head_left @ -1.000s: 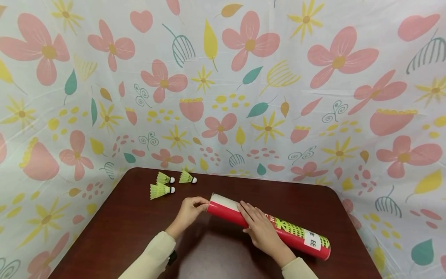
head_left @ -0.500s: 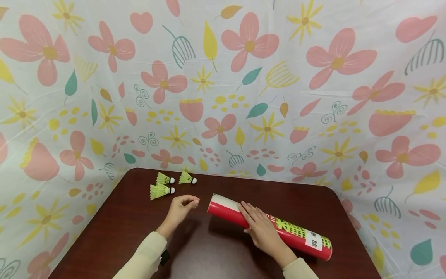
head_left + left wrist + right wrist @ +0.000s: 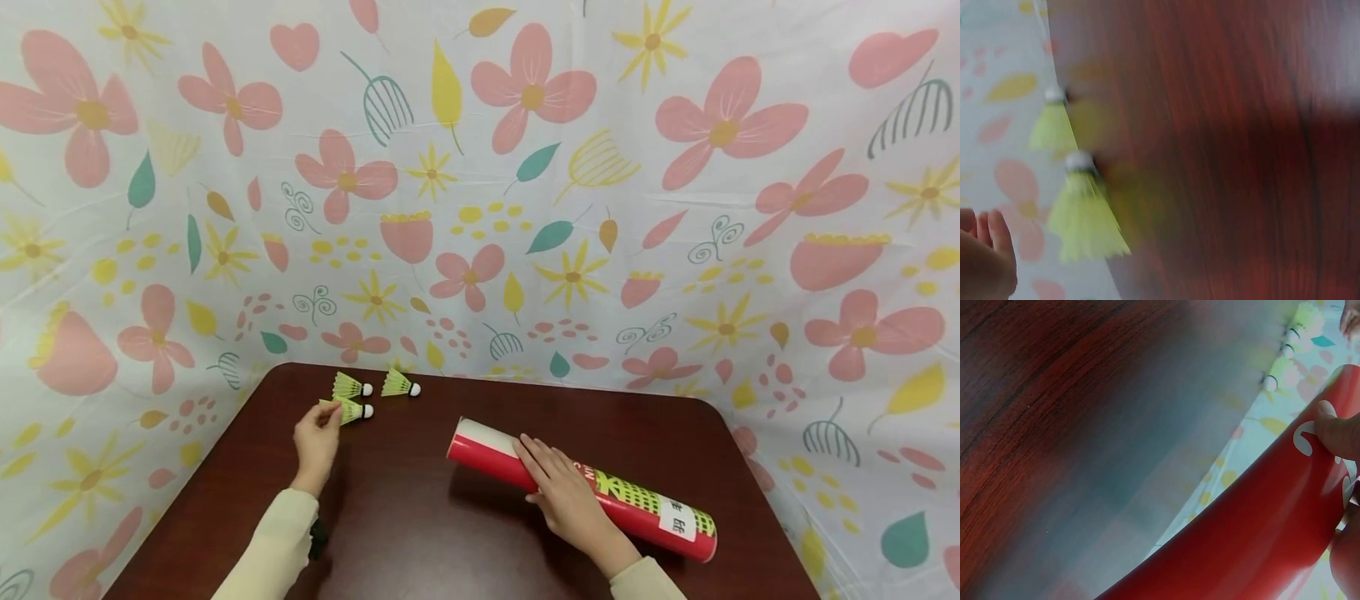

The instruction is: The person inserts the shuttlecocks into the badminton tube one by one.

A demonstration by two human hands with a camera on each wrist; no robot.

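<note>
A long red tube (image 3: 585, 490) with a white open end lies on the dark wooden table (image 3: 420, 533), angled from centre to lower right. My right hand (image 3: 564, 493) holds it near the open end, fingers laid over the top. In the right wrist view my thumb (image 3: 1338, 428) presses the tube's (image 3: 1254, 544) side. Three yellow-green shuttlecocks lie at the back left. My left hand (image 3: 318, 433) reaches the feather skirt of the nearest shuttlecock (image 3: 351, 410), fingertips at its edge. The left wrist view is blurred; there my fingers (image 3: 988, 240) sit just beside the shuttlecock (image 3: 1085, 215), not around it.
The two other shuttlecocks (image 3: 352, 387) (image 3: 400, 383) lie just behind the nearest one, close to the table's back edge. A flowered cloth (image 3: 480, 208) hangs as a wall around the table's back and sides. Bare wood lies between my two hands.
My left hand left the tube's open end and moved left and back to the nearest shuttlecock. The right hand and the tube stayed where they were.
</note>
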